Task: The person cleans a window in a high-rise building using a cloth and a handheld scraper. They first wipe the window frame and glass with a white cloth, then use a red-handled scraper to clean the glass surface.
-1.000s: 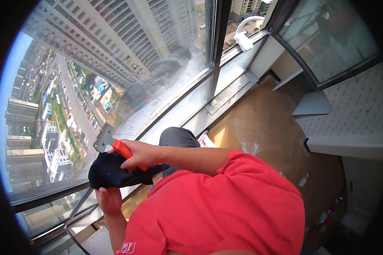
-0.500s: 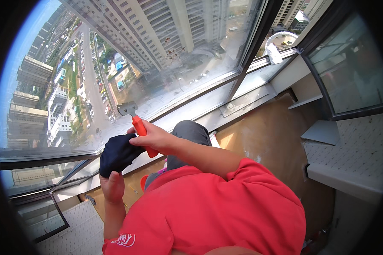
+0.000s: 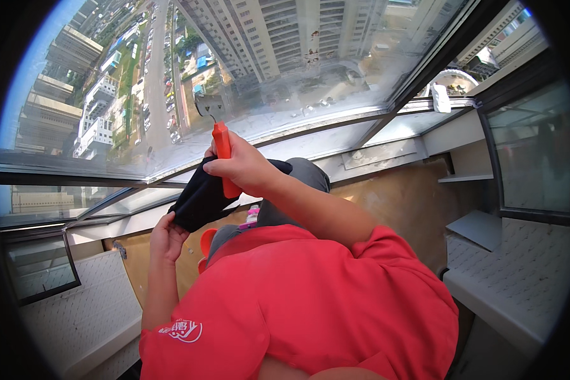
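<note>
A scraper (image 3: pixel 221 140) with an orange handle and a flat metal blade stands almost upright in my right hand (image 3: pixel 250 170), whose fingers wrap around the handle. Its blade is up in front of the window glass; contact with the pane cannot be made out. From behind the right hand, a black cloth (image 3: pixel 199 199) stretches down to my left hand (image 3: pixel 169 237). The left fingers and thumb pinch the cloth's lower corner. Part of the cloth passes behind the right hand, so whether those fingers also grip it is hidden.
A large window pane (image 3: pixel 285 95) in a dark frame rises ahead, with tall buildings far below. Beneath it runs a white ledge (image 3: pixel 386 154). A white object (image 3: pixel 441 99) sits at an opening on the right. Brown covering (image 3: pixel 396 193) lies on the floor; an orange object (image 3: pixel 207 242) is by my leg.
The bunched cloth on my left hand is now drawn out between both hands. My right hand and the scraper have risen, and the scraper is more upright. The whole view has shifted.
</note>
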Available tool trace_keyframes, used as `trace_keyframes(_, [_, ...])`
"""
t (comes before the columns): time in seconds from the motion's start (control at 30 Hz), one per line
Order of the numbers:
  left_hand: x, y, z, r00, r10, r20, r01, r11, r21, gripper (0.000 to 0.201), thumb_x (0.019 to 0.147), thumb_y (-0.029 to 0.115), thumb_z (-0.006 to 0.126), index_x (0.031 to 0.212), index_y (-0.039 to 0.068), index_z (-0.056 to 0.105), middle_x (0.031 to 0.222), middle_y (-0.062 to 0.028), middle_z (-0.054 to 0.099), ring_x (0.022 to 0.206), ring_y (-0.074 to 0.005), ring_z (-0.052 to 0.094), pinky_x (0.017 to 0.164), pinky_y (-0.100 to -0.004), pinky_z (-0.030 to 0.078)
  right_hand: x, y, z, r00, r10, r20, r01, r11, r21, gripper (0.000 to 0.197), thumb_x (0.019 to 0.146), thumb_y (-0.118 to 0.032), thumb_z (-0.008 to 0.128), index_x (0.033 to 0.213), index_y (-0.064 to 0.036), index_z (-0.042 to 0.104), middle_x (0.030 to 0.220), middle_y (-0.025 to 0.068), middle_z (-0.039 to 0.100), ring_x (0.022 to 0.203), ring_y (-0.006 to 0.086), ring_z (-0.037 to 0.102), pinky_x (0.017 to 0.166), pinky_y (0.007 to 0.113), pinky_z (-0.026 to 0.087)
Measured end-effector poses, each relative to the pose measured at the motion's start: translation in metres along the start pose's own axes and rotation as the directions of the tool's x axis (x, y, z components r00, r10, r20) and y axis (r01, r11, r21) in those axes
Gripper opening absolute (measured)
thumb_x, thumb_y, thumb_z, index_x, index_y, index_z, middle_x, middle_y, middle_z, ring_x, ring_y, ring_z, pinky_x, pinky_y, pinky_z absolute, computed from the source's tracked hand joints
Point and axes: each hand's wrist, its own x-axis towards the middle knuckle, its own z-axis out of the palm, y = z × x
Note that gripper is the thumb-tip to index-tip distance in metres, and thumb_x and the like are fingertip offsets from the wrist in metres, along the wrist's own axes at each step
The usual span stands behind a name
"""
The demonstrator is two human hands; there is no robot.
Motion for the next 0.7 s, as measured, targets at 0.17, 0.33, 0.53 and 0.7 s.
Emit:
trace_keyframes(0.17, [-0.012,0.006,0.019,0.979,0.202,0.001,-0.202,0.976,0.083,0.044,0.078,-0.006,0.037,0.119,0.008,0.043,0.115,-0.012,0.051,0.096,-0.0267,0.057,0.079,-0.0411,0.053,0.007,-0.009,0.033,0.992,0.075,0.099,-0.061,0.989,-0.134,0.028,0.076,-0.007,0.066,0.097,-0.0019,0.048,0.09,0.0044,0.054,0.082,0.0119,0.051,0.074,0.028,0.043])
trace_keyframes(0.33, [-0.001,0.005,-0.018,0.9,0.196,0.389,-0.389,0.763,0.517,0.055,0.066,-0.016,0.036,0.111,-0.001,0.064,0.109,-0.0092,0.064,0.105,-0.0177,0.058,0.093,-0.028,0.043,0.035,-0.007,0.051,0.997,-0.008,0.073,0.031,0.944,-0.328,0.023,0.075,-0.002,0.064,0.09,-0.0045,0.046,0.086,0.0036,0.052,0.078,0.0117,0.049,0.073,0.027,0.042])
trace_keyframes(0.53, [0.001,0.041,-0.03,0.71,-0.07,0.701,-0.562,0.543,0.624,0.05,0.086,0.03,0.064,0.126,0.003,0.052,0.113,-0.0096,0.062,0.102,-0.0167,0.057,0.093,-0.0303,0.043,0.082,-0.028,0.078,0.98,-0.142,0.136,0.196,0.636,-0.747,0.028,0.077,-0.012,0.068,0.096,-0.0029,0.05,0.088,0.0089,0.06,0.083,0.0202,0.058,0.076,0.032,0.046])
trace_keyframes(0.7, [0.012,0.074,-0.051,0.726,-0.031,0.688,-0.57,0.534,0.625,0.044,0.09,0.033,0.062,0.118,0.001,0.056,0.101,-0.0135,0.063,0.098,-0.0205,0.059,0.088,-0.0349,0.045,0.103,-0.055,0.14,0.984,-0.117,0.132,0.167,0.369,-0.914,0.039,0.08,-0.02,0.071,0.105,-0.0015,0.048,0.079,0.0085,0.06,0.058,0.0156,0.058,0.056,0.029,0.049])
